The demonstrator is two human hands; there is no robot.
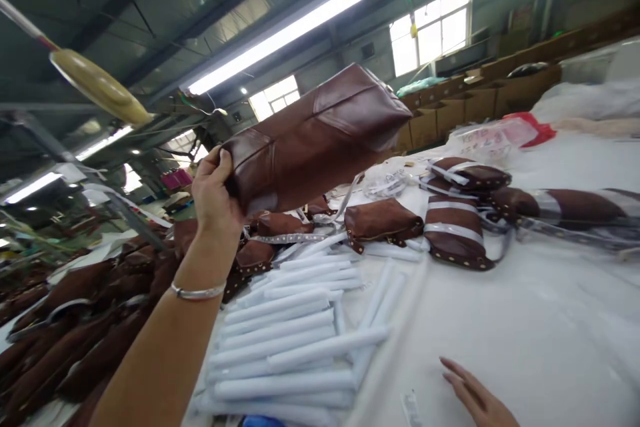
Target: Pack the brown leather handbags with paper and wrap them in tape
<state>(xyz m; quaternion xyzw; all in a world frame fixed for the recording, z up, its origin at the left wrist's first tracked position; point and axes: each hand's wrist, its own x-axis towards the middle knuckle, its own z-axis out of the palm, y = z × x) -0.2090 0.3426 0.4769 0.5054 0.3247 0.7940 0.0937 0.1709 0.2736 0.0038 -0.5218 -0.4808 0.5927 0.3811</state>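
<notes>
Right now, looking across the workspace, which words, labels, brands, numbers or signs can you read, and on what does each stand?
None can be read with certainty.
Translucent plastic package beside the bright red plastic: dark lettering, too blurred.
Crumpled clear plastic packet: dark marks, too blurred.
Small white rectangular label on the white tabletop: print too small.
Brown leather bag in the left hand: no visible text.

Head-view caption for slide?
Left-hand grip holding up a boxy brown leather-like bag, white cylindrical rolls on the white tabletop below, right-hand grip at bottom edge.
</notes>
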